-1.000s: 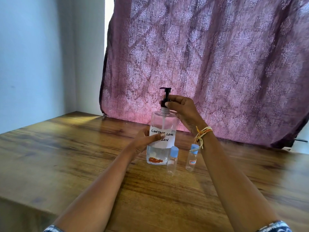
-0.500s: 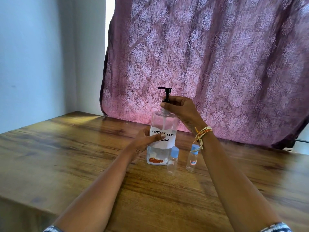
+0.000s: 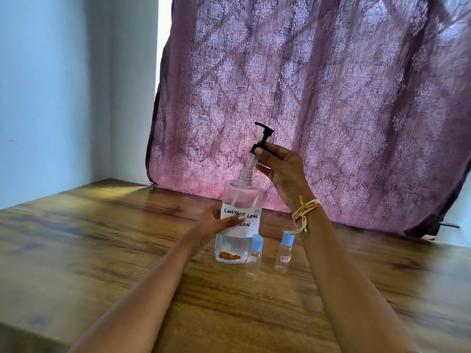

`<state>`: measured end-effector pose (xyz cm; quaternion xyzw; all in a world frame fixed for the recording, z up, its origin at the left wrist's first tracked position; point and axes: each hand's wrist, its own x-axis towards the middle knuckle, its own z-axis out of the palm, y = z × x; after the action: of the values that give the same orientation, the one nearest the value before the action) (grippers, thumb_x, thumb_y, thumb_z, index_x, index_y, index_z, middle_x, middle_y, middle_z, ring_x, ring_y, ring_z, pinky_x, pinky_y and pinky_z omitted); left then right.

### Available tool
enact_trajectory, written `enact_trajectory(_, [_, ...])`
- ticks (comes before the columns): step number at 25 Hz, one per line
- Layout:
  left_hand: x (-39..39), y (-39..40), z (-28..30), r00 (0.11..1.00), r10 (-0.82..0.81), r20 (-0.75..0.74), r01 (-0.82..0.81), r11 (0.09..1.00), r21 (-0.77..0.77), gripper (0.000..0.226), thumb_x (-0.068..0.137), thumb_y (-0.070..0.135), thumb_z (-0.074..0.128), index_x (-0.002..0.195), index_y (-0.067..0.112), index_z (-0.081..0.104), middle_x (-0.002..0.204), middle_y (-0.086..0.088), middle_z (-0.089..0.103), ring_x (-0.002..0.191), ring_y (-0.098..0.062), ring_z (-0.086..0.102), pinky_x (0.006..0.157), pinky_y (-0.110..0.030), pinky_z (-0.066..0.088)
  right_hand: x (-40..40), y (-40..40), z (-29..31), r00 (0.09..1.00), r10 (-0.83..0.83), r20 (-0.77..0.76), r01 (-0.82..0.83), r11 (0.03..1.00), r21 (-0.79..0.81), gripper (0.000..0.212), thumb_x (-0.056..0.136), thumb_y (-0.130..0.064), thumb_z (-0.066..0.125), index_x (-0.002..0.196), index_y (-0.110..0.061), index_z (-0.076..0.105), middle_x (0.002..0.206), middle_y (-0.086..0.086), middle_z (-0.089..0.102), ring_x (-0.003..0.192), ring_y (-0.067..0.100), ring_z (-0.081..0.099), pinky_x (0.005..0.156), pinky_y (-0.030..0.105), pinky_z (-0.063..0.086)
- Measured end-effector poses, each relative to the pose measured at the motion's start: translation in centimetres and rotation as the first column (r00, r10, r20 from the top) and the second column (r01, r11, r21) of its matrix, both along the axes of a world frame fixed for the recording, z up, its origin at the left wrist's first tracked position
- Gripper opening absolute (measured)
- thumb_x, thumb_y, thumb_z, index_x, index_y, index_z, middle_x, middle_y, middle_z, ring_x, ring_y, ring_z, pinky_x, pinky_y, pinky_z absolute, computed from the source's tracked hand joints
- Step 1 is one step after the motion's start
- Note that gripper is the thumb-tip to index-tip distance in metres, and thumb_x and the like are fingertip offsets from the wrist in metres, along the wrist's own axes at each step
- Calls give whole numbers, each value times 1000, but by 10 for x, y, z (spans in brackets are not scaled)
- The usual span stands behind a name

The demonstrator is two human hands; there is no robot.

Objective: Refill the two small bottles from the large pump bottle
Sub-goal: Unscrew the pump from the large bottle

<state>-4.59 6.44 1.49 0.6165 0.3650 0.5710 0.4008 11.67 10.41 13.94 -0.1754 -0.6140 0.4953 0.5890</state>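
We see the large pump bottle (image 3: 240,220) standing upright on the wooden table (image 3: 102,250), and we take it as our landmark. It is clear, partly filled with clear liquid, and carries a white handwritten label (image 3: 244,220) on its front and an orange mark near its base. Its threaded neck is uncovered: the black pump head (image 3: 262,138) is lifted above the neck and tilted, with its pale dip tube (image 3: 251,163) running down at a slant into the bottle's mouth.

Our right hand (image 3: 283,169) is above and just to the right of the bottle; its thumb and fingers pinch the collar of the pump head. Our left hand (image 3: 216,222) wraps the bottle's left side at label height, the thumb lying across the label, so it grips the bottle's body.

Just in front of the bottle and slightly right of its base stands one small bottle (image 3: 254,256), clear with a blue cap, upright; we cannot tell whether it touches the large one. The second small bottle (image 3: 284,252), also blue-capped and upright, with a small red and blue label, stands a little farther right, apart from the first.

A thread bracelet (image 3: 304,212) in yellow and orange circles the right wrist, right of the bottle's shoulder. Behind the bottle hangs a patterned purple curtain (image 3: 318,85), and to its left is a pale blue wall (image 3: 63,85).
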Motion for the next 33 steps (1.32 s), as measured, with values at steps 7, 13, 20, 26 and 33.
enact_trajectory(7, [-5, 3, -2, 994, 107, -11, -106, 993, 48, 53, 55, 39, 87, 97, 10, 72, 96, -11, 76, 92, -30, 72, 84, -49, 57, 6, -5, 9, 993, -21, -118, 19, 1000, -14, 16, 82, -2, 68, 96, -8, 71, 83, 1, 75, 87, 19, 68, 77, 34, 58])
enact_trajectory(13, [-5, 2, 2, 998, 59, -29, -57, 996, 62, 51, 58, 34, 84, 99, 7, 70, 98, -13, 75, 94, -31, 72, 82, -45, 58, 26, -11, 37, 934, -60, -353, 56, 998, -23, 11, 82, -6, 70, 91, -13, 72, 83, -1, 73, 84, 15, 67, 73, 32, 57])
enact_trajectory(20, [-2, -1, 4, 997, 56, -44, -52, 996, 76, 49, 54, 37, 85, 94, 14, 71, 94, -8, 77, 89, -25, 73, 81, -44, 59, 44, -9, 40, 878, -131, -460, 90, 990, -110, 23, 83, -13, 71, 105, -4, 68, 86, 4, 67, 76, 13, 64, 68, 29, 55])
enact_trajectory(26, [1, -3, 4, 997, 48, -54, -45, 997, 56, 57, 50, 43, 87, 95, 12, 71, 93, -9, 77, 88, -26, 73, 79, -43, 59, 48, -7, 42, 835, -182, -519, 130, 982, -135, 36, 82, -14, 72, 113, 2, 65, 88, 5, 66, 77, 16, 62, 66, 30, 54])
enact_trajectory(33, [1, -2, 4, 999, 8, -50, -6, 999, 44, 46, 53, 38, 84, 93, 17, 71, 95, -9, 76, 89, -27, 73, 79, -41, 59, 62, -5, 47, 752, -237, -616, 204, 971, -124, 19, 78, -12, 76, 94, -4, 70, 76, 4, 67, 68, 17, 62, 57, 26, 51])
